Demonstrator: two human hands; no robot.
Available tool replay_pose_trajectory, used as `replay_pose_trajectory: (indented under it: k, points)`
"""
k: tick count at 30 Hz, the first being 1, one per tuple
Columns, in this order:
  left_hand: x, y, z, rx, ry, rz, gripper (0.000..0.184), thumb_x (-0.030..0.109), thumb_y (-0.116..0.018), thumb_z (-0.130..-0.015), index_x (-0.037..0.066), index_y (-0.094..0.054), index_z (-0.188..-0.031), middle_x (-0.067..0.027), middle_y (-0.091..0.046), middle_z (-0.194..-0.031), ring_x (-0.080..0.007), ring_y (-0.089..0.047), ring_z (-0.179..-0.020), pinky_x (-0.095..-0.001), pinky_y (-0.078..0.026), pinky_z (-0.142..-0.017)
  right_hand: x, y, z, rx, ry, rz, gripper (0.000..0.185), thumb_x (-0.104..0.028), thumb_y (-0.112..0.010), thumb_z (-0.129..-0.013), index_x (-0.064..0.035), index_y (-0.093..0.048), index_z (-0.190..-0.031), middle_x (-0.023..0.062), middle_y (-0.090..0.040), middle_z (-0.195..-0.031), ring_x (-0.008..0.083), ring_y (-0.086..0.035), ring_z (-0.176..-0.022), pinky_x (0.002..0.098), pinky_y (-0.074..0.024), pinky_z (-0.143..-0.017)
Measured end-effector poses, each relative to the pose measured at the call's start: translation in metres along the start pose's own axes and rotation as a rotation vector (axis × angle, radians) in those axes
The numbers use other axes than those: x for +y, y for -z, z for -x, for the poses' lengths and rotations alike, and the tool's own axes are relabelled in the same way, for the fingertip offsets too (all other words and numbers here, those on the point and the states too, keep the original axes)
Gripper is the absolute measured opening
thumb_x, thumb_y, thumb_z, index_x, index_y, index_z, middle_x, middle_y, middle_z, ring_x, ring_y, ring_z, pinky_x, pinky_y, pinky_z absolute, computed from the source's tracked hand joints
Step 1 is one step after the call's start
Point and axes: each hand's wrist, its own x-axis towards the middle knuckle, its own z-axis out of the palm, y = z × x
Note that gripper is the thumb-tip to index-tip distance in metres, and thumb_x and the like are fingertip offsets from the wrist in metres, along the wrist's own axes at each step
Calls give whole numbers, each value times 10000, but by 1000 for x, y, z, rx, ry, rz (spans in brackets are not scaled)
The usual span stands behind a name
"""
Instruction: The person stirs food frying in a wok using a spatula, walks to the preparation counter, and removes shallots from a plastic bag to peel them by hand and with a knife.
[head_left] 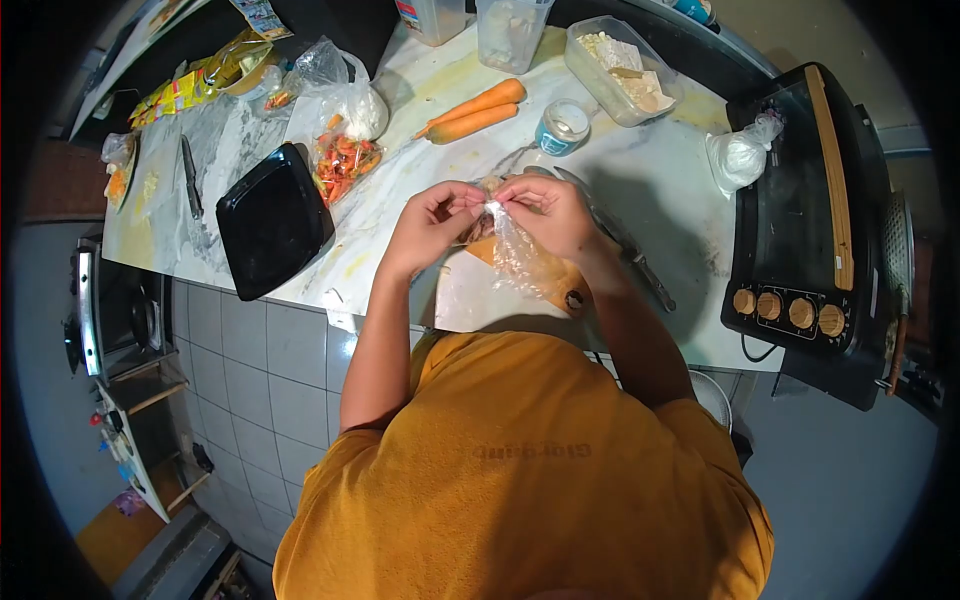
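A thin clear plastic bag (515, 258) hangs in front of me over the counter's near side. My left hand (440, 222) pinches the bag's gathered top between thumb and fingers. Close against it, my right hand (552, 212) pinches the same bunched part from the other side. What is inside the bag is hard to make out. Below it lie a pale board (465, 300) and a flat orange-brown piece with a dark round spot at its end. A knife (650, 275) rests to the right of my right forearm.
Two carrots (480, 108) and a small lidded jar (563, 128) lie beyond my hands. Bagged chopped red vegetables (345, 165) and a black tray (272, 222) are left. A toaster oven (800, 230), a white-filled bag (742, 155) and a plastic tub (622, 75) stand right.
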Motion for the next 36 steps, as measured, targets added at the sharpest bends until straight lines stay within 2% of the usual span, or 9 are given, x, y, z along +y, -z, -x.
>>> replay_pose_trajectory:
  k: [4,9,13,16,18,22,28,34,36]
  points:
    - [2,-5,2,12,35,-137,126,-21,-632,-904,-31,-652,-1027,-44,-639,-1029,-94,-616,-932,-225,-501,-835,7,4,4,-1,-2,-79,142,61,-616,-888,46,-625,-1029,85,-678,-999,125,-655,-963,247,-522,-843]
    - [4,-13,4,-3,-161,-263,96,-27,-676,-866,-39,-657,-960,-69,-563,-1133,-115,-619,-909,-246,-518,-821,2,3,10,52,-109,-90,153,60,-615,-890,34,-586,-1038,71,-656,-982,127,-652,-973,239,-519,-841]
    - [2,-15,1,24,-81,-261,96,-20,-703,-845,-47,-644,-915,-66,-540,-1138,-120,-610,-929,-252,-522,-820,2,2,10,49,-147,-86,128,46,-614,-897,37,-585,-1021,77,-656,-981,129,-651,-977,242,-517,-851]
    - [4,-17,1,37,-31,-264,99,-6,-710,-842,-47,-633,-887,-68,-539,-1113,-128,-603,-953,-254,-526,-817,2,5,9,60,-125,-84,174,11,-621,-911,50,-594,-1078,96,-665,-1019,131,-651,-972,253,-519,-857]
    - [-1,-14,-1,38,-216,-436,95,-5,-701,-847,-39,-646,-916,-75,-545,-1101,-144,-606,-954,-259,-524,-819,-5,9,11,-72,-246,57,237,10,-624,-920,58,-599,-1151,101,-672,-1068,124,-641,-987,266,-513,-893]
    - [1,-14,0,23,-204,-369,91,-6,-678,-857,-15,-667,-948,-80,-552,-1097,-162,-613,-958,-269,-517,-820,-3,14,9,-87,-226,-15,311,-58,-639,-928,64,-599,-1211,114,-683,-1050,125,-646,-951,274,-521,-847]
    - [10,-11,0,43,-254,-482,128,50,-652,-901,15,-698,-1016,-79,-613,-1071,-164,-598,-990,-283,-492,-846,-11,14,6,-91,-229,205,264,-34,-630,-926,27,-628,-1183,78,-685,-1059,97,-623,-947,253,-498,-861]
    - [22,-8,1,-9,-292,-707,151,79,-638,-922,8,-690,-1045,-60,-666,-998,-160,-621,-906,-287,-489,-820,-23,6,-3,-50,-111,224,49,-11,-601,-926,7,-623,-966,55,-661,-998,94,-595,-929,260,-478,-851]
    - [19,-6,1,19,-147,-594,171,92,-630,-939,0,-671,-1077,-44,-673,-980,-121,-614,-881,-266,-487,-797,-24,3,-7,-55,-32,307,25,-40,-624,-906,-29,-606,-919,52,-654,-960,145,-620,-937,299,-489,-848]
